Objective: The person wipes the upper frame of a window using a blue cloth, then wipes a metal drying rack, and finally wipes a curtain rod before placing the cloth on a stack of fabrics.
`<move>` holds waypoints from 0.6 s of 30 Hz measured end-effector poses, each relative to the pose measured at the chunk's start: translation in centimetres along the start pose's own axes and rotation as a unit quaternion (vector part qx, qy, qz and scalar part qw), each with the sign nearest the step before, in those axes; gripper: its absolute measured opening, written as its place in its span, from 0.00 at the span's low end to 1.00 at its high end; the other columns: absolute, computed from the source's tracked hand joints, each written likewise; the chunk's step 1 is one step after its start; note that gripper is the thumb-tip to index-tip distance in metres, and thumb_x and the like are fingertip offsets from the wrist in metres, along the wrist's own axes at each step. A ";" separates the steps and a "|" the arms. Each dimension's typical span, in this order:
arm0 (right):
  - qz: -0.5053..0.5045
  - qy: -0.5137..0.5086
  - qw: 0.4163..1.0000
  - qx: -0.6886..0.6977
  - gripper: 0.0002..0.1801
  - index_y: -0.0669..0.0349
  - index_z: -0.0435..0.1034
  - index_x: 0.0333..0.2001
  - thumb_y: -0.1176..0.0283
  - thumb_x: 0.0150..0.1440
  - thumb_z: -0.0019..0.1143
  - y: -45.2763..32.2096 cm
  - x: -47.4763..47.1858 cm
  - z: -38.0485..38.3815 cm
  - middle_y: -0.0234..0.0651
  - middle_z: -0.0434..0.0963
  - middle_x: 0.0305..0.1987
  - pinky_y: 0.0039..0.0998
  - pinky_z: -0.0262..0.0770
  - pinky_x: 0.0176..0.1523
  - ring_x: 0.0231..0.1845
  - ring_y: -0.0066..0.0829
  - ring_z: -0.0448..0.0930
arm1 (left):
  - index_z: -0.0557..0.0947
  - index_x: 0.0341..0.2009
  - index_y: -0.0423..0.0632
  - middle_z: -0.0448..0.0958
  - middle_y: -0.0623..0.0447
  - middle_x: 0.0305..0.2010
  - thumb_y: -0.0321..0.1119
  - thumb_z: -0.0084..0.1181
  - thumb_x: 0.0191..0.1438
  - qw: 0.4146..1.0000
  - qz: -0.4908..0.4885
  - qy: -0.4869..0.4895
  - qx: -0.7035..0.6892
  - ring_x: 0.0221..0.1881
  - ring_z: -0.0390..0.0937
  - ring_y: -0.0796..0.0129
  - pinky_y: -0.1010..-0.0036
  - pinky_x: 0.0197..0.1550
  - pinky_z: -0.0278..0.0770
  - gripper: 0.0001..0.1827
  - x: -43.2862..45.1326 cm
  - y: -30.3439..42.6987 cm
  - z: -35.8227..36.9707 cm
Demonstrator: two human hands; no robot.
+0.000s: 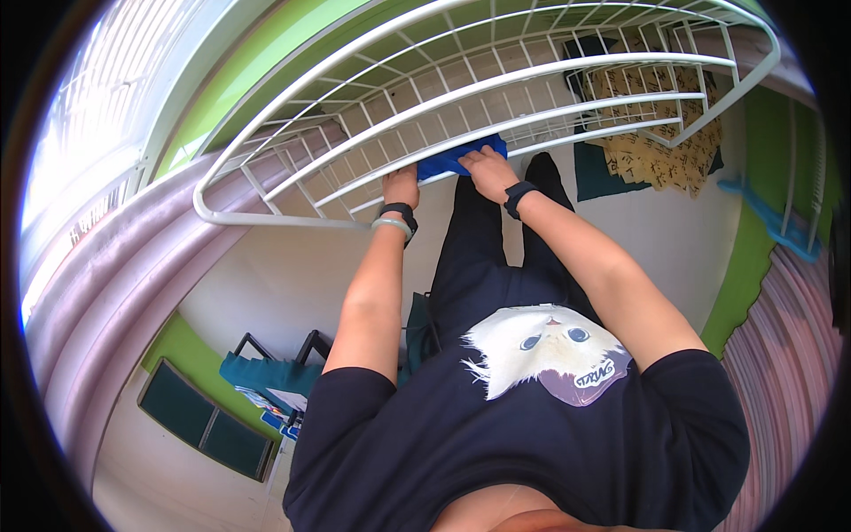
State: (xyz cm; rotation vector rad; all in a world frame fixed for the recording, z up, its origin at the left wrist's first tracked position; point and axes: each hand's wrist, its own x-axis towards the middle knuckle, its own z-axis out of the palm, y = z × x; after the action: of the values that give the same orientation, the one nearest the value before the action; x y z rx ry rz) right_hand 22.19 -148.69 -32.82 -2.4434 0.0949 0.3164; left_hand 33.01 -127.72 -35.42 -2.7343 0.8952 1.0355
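Observation:
A white metal rack [372, 143] with several bars and a wire shelf spans the top of the view. A blue cloth [442, 159] lies over one of its near bars, between my hands. My left hand [401, 187] is at the cloth's left end, fingers bent over the bar; whether it grips cloth or bar I cannot tell. My right hand [490, 174] rests on the cloth's right part with its fingers bent; its thumb is hidden, so its hold is unclear. Both wrists wear dark bands, and the left also has a pale bangle.
Paper sheets with brush writing [655, 126] lie over a dark green cloth [602, 174] beyond the rack. Pink curtains [126, 266] hang at the left, by a bright window. A blue plastic hanger-like piece [764, 216] is at the right. Black-framed furniture with green cloth [266, 372] stands lower left.

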 end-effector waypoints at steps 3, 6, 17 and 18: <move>-0.016 -0.033 0.999 0.008 0.21 0.60 0.74 0.47 0.80 0.46 0.49 -3.1 1.9 1.9 0.38 0.76 0.46 0.40 0.74 0.47 0.46 0.43 0.73 | 0.68 0.62 0.50 0.71 0.47 0.61 0.24 0.44 0.53 0.999 -0.013 0.016 0.024 0.65 0.62 0.50 0.55 0.66 0.56 0.29 -2.2 -3.4 -0.5; -0.007 -0.115 0.993 -0.020 0.15 0.61 0.74 0.42 0.76 0.49 0.49 -6.3 3.9 3.3 0.42 0.76 0.45 0.40 0.76 0.45 0.46 0.46 0.75 | 0.71 0.59 0.44 0.74 0.45 0.57 0.25 0.44 0.53 0.999 -0.030 -0.008 0.045 0.64 0.64 0.50 0.55 0.64 0.59 0.26 -3.8 -5.9 -1.2; -0.107 -0.032 0.993 -0.027 0.11 0.49 0.76 0.38 0.69 0.53 0.48 -7.3 2.3 5.5 0.26 0.76 0.41 0.37 0.73 0.45 0.44 0.35 0.74 | 0.67 0.59 0.31 0.74 0.37 0.54 0.19 0.47 0.47 0.998 -0.012 0.061 -0.015 0.48 0.72 0.42 0.60 0.56 0.69 0.30 -10.1 -2.6 -0.7; -0.106 -0.030 0.993 -0.034 0.13 0.50 0.76 0.41 0.71 0.52 0.48 -6.0 1.5 4.7 0.26 0.75 0.45 0.35 0.73 0.46 0.44 0.35 0.74 | 0.64 0.60 0.31 0.72 0.36 0.56 0.19 0.46 0.47 0.997 0.019 0.073 -0.027 0.49 0.72 0.42 0.59 0.55 0.69 0.32 -10.2 -1.1 -0.4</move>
State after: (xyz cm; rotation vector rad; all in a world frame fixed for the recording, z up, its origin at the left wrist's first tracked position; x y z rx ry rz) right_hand 23.60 -141.07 -33.10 -2.4817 -0.2029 0.3023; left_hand 27.73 -121.93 -28.81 -2.8800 0.9579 0.8873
